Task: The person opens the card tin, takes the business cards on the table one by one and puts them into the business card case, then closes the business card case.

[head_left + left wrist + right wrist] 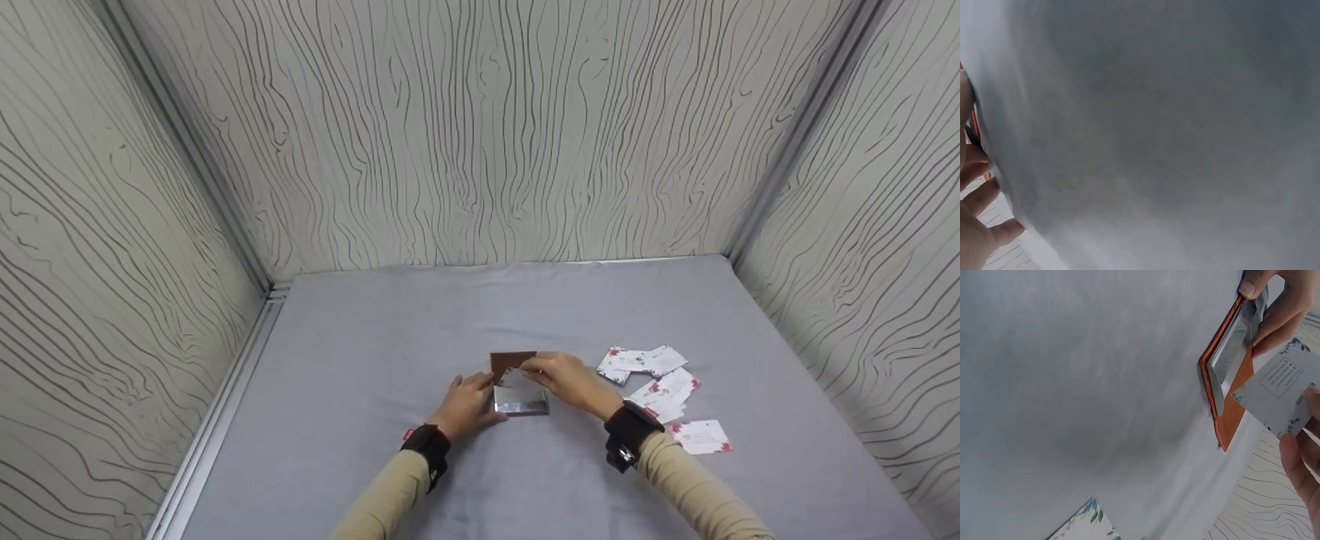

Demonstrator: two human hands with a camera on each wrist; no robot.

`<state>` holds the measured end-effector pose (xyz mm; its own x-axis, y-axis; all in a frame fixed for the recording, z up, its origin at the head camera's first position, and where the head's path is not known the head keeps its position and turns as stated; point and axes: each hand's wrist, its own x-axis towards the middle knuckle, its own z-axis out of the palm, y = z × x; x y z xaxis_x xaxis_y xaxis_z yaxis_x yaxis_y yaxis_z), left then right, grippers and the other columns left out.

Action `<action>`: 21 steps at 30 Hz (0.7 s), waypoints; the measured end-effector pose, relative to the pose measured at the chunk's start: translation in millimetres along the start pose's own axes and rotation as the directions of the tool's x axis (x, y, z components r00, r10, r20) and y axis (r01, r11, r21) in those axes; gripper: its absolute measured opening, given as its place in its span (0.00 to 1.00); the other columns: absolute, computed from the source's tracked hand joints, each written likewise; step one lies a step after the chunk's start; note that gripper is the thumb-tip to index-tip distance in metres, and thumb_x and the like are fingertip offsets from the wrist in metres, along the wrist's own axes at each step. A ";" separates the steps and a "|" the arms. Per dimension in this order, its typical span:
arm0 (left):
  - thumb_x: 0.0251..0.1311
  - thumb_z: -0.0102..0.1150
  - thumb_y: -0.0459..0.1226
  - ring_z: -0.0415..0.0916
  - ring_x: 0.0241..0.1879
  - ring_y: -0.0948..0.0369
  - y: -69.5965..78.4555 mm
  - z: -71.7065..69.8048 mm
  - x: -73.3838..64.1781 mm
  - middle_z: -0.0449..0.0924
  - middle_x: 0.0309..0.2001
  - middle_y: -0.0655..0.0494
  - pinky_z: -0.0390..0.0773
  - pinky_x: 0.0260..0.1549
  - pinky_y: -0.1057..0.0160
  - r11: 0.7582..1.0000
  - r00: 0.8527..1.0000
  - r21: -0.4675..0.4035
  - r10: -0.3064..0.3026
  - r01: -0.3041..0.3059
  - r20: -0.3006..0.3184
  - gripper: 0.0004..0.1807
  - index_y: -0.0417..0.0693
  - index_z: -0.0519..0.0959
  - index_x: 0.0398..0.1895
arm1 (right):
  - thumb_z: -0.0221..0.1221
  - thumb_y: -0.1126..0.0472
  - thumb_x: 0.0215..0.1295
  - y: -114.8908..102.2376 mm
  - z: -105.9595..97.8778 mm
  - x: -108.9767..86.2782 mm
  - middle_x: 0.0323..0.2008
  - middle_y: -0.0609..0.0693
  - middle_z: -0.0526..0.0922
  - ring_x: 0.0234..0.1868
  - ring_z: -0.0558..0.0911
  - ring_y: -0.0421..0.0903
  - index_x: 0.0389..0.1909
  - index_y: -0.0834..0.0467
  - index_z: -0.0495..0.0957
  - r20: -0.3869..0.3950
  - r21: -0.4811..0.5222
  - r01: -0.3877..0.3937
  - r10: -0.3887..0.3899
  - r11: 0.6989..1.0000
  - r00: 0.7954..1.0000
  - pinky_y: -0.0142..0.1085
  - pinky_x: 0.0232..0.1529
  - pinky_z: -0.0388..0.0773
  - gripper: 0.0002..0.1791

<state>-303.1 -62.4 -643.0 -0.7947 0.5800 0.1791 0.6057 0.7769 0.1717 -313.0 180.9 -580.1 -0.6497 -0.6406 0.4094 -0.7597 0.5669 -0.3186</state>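
Note:
An opened card case [1240,404], brown outside with a shiny metal holder, lies on the grey cloth. My left hand [466,405] grips its left end, thumb at the near edge and fingers at the far side. Between the thumb and fingers of my right hand [570,381] is a white card [1275,385] with leafy printed corners, tilted above the case and apart from it in the right wrist view. Only some fingers [981,197] of the left hand show at the edge of the left wrist view, with the case mostly hidden.
To the right lie a stack of leafy cards [645,361], a fanned pile of red-flowered cards [664,396] and a single red-flowered card [701,437]. Grey cloth [375,337] covers the table. Patterned panels [480,135] wall in the back and both sides.

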 end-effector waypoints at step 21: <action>0.59 0.61 0.60 0.68 0.65 0.52 -0.7 4.6 0.3 0.71 0.66 0.48 0.65 0.63 0.41 1.000 1.000 0.014 -0.023 0.022 0.021 0.37 0.41 0.78 0.61 | 0.66 0.72 0.57 2.2 19.3 0.9 0.37 0.53 0.86 0.37 0.84 0.49 0.41 0.62 0.84 -0.030 -0.013 0.035 -0.035 0.999 0.999 0.43 0.41 0.82 0.10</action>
<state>-303.9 -61.7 -647.6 -0.8089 0.5673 0.1545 0.5872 0.7930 0.1624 -315.9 171.6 -596.9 -0.6213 -0.6441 0.4461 -0.7814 0.5512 -0.2926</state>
